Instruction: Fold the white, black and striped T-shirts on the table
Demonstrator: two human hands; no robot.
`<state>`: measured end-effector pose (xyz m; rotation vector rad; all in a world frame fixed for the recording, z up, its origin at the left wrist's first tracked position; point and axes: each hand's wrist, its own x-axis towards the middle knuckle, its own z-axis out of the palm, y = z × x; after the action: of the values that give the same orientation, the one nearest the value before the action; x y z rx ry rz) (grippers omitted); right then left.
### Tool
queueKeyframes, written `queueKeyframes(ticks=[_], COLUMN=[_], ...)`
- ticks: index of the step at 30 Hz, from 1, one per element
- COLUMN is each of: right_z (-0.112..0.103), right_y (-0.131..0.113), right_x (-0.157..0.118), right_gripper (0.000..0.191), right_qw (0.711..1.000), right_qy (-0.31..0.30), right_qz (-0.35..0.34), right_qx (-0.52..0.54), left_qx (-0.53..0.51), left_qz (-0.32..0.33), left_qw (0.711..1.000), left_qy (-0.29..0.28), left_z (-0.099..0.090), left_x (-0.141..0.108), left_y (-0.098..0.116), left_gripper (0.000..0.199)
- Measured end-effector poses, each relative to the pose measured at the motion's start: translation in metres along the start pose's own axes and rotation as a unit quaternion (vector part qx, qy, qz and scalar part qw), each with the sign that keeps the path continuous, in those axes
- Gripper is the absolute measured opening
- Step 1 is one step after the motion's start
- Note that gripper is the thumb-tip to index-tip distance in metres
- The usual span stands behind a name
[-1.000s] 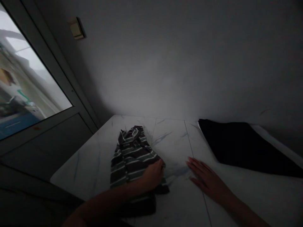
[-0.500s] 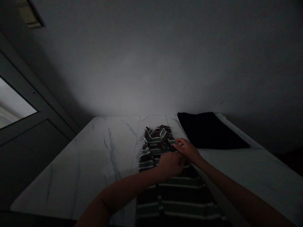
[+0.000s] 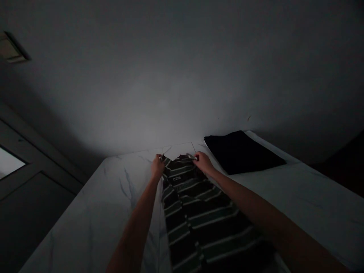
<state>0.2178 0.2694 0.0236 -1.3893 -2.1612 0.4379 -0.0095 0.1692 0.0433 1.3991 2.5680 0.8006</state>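
From here I'm seeing a striped garment [image 3: 199, 201], dark with green bands and thin pale lines, lying lengthwise over the marble-patterned desk [image 3: 113, 212]. Its top end is pointing toward the grey wall [image 3: 170, 83], and its lower part is running off the near edge of view, blurred and very dark.

The left hand [image 3: 157, 166] is gripping the top corner on its side, its fingers closing on a pinch of cloth. The right hand [image 3: 203, 162] is doing the same at the opposite top corner, fingertips pressing together on the fabric. Between them the top edge is dipping slightly, and a small pale-outlined label [image 3: 176, 178] is showing just below.

To the right, near the right hand but apart from the garment's top, a black folded cloth [image 3: 243, 152] is lying flat near the wall, something pale showing along its far edge. Over on the left, a door [image 3: 34, 189] is standing beside the desk.
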Motion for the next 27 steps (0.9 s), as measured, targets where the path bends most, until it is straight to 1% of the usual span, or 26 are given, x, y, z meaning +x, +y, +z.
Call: queueKeyframes(ticks=[2, 4, 6, 8, 11, 13, 15, 16, 17, 18, 19, 20, 21, 22, 23, 24, 25, 26, 27], right_z=[-0.015, -0.027, -0.031, -0.029, -0.024, -0.024, -0.026, -0.028, -0.031, -0.035, -0.039, -0.045, -0.051, -0.058, -0.065, -0.072, -0.078, -0.082, -0.086], right_y=[0.022, 0.041, 0.055, 0.064, 0.067, 0.066, 0.063, 0.062, 0.06, 0.059, 0.058, 0.056, 0.055, 0.054, 0.054, 0.054, 0.055, 0.057, 0.06], right_x=[0.022, 0.043, 0.057, 0.063, 0.06, 0.053, 0.039, 0.027, 0.012, -0.007, -0.029, -0.053, -0.078, -0.103, -0.125, -0.145, -0.16, -0.172, -0.181], right_gripper=[0.019, 0.018, 0.017, 0.017, 0.022, 0.025, 0.029, 0.031, 0.033, 0.033, 0.034, 0.037, 0.044, 0.055, 0.066, 0.075, 0.081, 0.084, 0.084], right_qw=[0.998, 0.995, 0.992, 0.99, 0.987, 0.986, 0.988, 0.99, 0.993, 0.995, 0.992, 0.982, 0.966, 0.946, 0.929, 0.915, 0.906, 0.902, 0.901], right_qy=[0.057, 0.099, 0.12, 0.133, 0.144, 0.147, 0.145, 0.135, 0.113, 0.076, 0.023, -0.042, -0.11, -0.172, -0.219, -0.253, -0.275, -0.286, -0.288], right_qz=[0.001, 0.013, 0.032, 0.052, 0.075, 0.08, 0.057, 0.029, -0.012, -0.065, -0.123, -0.18, -0.229, -0.267, -0.293, -0.309, -0.317, -0.32, -0.322], right_qx=[0.01, 0.015, 0.013, 0.009, 0.001, -0.006, -0.016, -0.019, -0.017, -0.007, 0.009, 0.028, 0.046, 0.055, 0.056, 0.053, 0.048, 0.043, 0.039], left_qx=[-0.022, -0.042, -0.045, -0.038, -0.025, -0.014, 0.004, 0.019, 0.036, 0.05, 0.059, 0.059, 0.049, 0.035, 0.024, 0.019, 0.022, 0.03, 0.042], left_qz=[-0.004, -0.018, -0.037, -0.06, -0.106, -0.132, -0.151, -0.143, -0.112, -0.055, 0.031, 0.139, 0.252, 0.348, 0.419, 0.463, 0.485, 0.487, 0.479], left_qw=[0.998, 0.99, 0.986, 0.984, 0.98, 0.977, 0.971, 0.97, 0.974, 0.982, 0.99, 0.987, 0.966, 0.929, 0.888, 0.856, 0.838, 0.835, 0.84], left_qy=[0.067, 0.13, 0.157, 0.16, 0.166, 0.168, 0.186, 0.196, 0.195, 0.175, 0.128, 0.054, -0.036, -0.121, -0.187, -0.229, -0.249, -0.253, -0.25], left_z=[-0.019, -0.034, -0.04, -0.039, -0.034, -0.033, -0.034, -0.034, -0.034, -0.033, -0.031, -0.029, -0.026, -0.024, -0.023, -0.022, -0.022, -0.023, -0.026], left_x=[0.018, 0.036, 0.051, 0.06, 0.061, 0.057, 0.048, 0.041, 0.031, 0.019, 0.003, -0.015, -0.034, -0.054, -0.074, -0.091, -0.105, -0.115, -0.122], left_y=[-0.026, -0.048, -0.064, -0.075, -0.086, -0.091, -0.093, -0.092, -0.089, -0.085, -0.08, -0.075, -0.07, -0.065, -0.061, -0.058, -0.056, -0.055, -0.055], left_gripper=[0.03, 0.025, 0.022, 0.021, 0.025, 0.033, 0.042, 0.044, 0.044, 0.042, 0.038, 0.036, 0.037, 0.042, 0.05, 0.061, 0.07, 0.077, 0.079])
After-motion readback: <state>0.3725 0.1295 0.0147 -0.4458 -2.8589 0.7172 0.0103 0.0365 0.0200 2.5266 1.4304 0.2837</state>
